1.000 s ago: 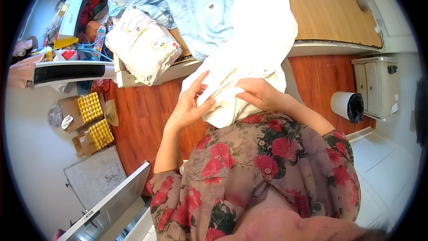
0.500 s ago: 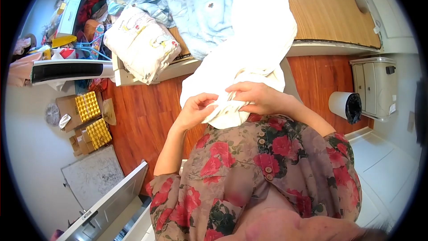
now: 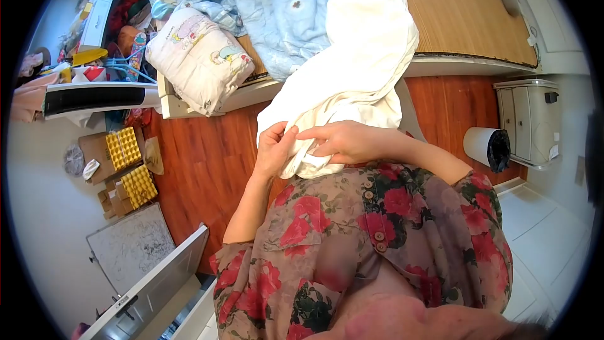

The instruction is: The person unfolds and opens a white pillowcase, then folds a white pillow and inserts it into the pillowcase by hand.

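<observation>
A long white quilt point(image 3: 365, 44) runs from the bed down to my waist, its near end bunched up in front of me. My left hand point(image 3: 275, 150) is closed on a fold at the left side of the bunch, thumb against fingers. From the right, my right hand point(image 3: 352, 141) grips the same gathered part, its forefinger stretched toward the left thumb and nearly touching it. The cloth between the hands is twisted and creased, and some fingertips are hidden in it.
The bed point(image 3: 465, 12) carries a rumpled light blue blanket point(image 3: 289, 19) and a folded printed bundle point(image 3: 198, 56) at its corner. A waste bin point(image 3: 481, 146) stands by a cabinet point(image 3: 525, 123) on the right. Yellow egg trays point(image 3: 138, 186) and an open door point(image 3: 148, 286) are left.
My hands have come closer together over the bunched quilt. The left hand has turned more upright, and the right has shifted left with its forefinger reaching across.
</observation>
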Tool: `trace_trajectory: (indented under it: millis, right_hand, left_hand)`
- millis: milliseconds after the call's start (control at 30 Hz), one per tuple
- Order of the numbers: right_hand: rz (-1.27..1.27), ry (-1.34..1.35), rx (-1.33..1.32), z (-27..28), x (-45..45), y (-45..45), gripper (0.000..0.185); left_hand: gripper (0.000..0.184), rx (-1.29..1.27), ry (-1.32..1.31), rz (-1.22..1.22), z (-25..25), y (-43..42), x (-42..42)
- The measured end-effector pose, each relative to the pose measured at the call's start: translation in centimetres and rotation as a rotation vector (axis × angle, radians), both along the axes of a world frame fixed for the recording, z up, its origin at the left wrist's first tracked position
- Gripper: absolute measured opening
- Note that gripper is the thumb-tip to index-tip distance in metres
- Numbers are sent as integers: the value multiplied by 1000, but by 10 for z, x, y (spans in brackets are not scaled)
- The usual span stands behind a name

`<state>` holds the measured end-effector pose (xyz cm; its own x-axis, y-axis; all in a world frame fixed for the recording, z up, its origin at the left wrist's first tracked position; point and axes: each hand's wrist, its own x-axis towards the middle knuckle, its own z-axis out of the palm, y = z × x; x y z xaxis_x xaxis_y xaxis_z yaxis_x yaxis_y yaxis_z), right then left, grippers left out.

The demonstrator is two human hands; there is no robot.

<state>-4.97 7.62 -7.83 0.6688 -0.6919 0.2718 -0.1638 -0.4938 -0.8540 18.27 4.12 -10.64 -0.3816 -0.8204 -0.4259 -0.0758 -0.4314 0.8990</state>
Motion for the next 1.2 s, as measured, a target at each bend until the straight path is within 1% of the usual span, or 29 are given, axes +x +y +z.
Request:
trace_trajectory:
  millis: [67, 100, 167, 200, 233, 267, 300, 367, 400, 467, 500, 567, 633, 700, 733, 767, 833, 867, 900, 967, 1000, 1067, 1100, 1167, 1200]
  right_hand:
    - [43, 157, 73, 3, 3, -1, 14]
    - [43, 157, 73, 2, 5, -2, 14]
    - [13, 142, 180, -2, 8, -3, 19]
    - [14, 143, 179, -4, 7, -4, 19]
    - [-113, 89, 138, -6, 3, -4, 19]
    - [-240, 34, 97, -8, -2, -6, 19]
    - [-309, -43, 68, -8, -7, -9, 20]
    - [-384, -107, -16, -1, -15, -12, 21]
    - [-384, -108, -15, 0, -15, -12, 21]
    - [-424, -151, -84, 1, -14, -13, 23]
    - [-431, -150, -90, 2, -15, -13, 23]
    - [-458, -230, -74, 2, -14, -12, 24]
    - [-447, -240, -31, 12, -13, -8, 25]
    - [-346, -223, -65, 18, -13, -6, 24]
    - [-336, -103, -256, 26, -12, -8, 24]
    - [-346, -101, -255, 32, -10, -7, 24]
    - [-400, 13, -467, 40, -8, -2, 29]
    - [-491, 16, -514, 37, -7, -2, 29]
    - [-506, 26, -518, 33, -6, -3, 29]
    - [-564, -51, -454, 25, -5, -3, 29]
    - [-506, -114, -449, 21, -4, -3, 30]
    - [-483, -141, -421, 18, -3, -2, 30]
    - [-445, -170, -396, 17, -2, -2, 30]
    - [-473, -190, -406, 17, 1, -4, 31]
    - [-470, -199, -401, 16, 2, -6, 32]
  left_hand:
    - [20, -8, 8, 2, 0, 0, 0]
    - [20, 2, -1, 7, 0, 0, 0]
    - [20, 10, -10, 15, 2, 1, 3]
    - [20, -94, -59, -4, 4, 0, 7]
    - [20, -197, -108, -24, 7, -3, 13]
    - [20, -302, -100, -11, 11, -9, 18]
    - [19, -245, -118, -33, 24, -15, 27]
    - [17, -313, -21, -37, 35, -19, 21]
    - [17, -312, -22, -38, 39, -17, 12]
    - [17, -593, -34, -200, 44, -14, -9]
    - [17, -597, -30, -207, 42, -18, -9]
    - [23, -657, -260, -289, 33, -24, -4]
    - [21, -617, -284, -281, 35, -23, -6]
    - [18, -416, 24, -27, 29, -23, -13]
    - [16, -409, 62, -39, 30, -24, -14]
    - [16, -408, 65, -49, 33, -23, -14]
    - [19, -400, 18, -108, 47, -15, -18]
    - [21, -507, -26, -250, 48, -14, -13]
    - [21, -509, -15, -264, 50, -9, -13]
    - [31, -465, -14, -273, 53, 2, -11]
    - [31, -464, -11, -286, 53, 8, -10]
    - [45, -691, -144, -324, 50, 18, -12]
    - [45, -688, -141, -336, 52, 22, -15]
    - [56, -742, -403, -278, 59, 28, -24]
    - [49, -750, -429, -157, 50, 29, -27]
